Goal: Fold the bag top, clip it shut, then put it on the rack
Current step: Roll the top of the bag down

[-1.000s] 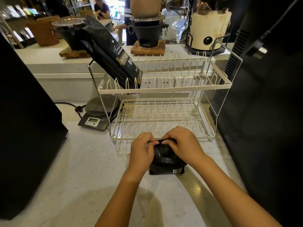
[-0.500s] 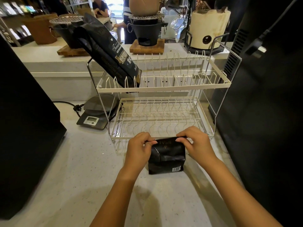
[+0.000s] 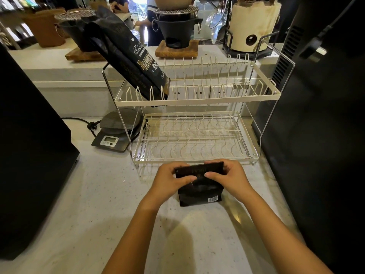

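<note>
A small black bag (image 3: 200, 191) with a barcode sticker stands on the speckled counter just in front of the white two-tier wire rack (image 3: 197, 99). My left hand (image 3: 169, 179) pinches the left side of the bag's flat top. My right hand (image 3: 232, 177) pinches the right side, thumbs on the near face. The top strip stands upright between both hands. No clip is visible. A larger black coffee bag (image 3: 136, 64) leans in the left end of the rack's upper tier.
A digital scale (image 3: 116, 133) with a cable sits left of the rack. Large black machines flank the counter at left (image 3: 29, 135) and right (image 3: 320, 135). Behind the rack a raised ledge holds black pots on wooden boards (image 3: 176, 50) and a cream canister (image 3: 254, 26).
The bag's top was bunched under both hands; now it is pulled up and flattened into a straight strip, my hands having spread apart to its two ends.
</note>
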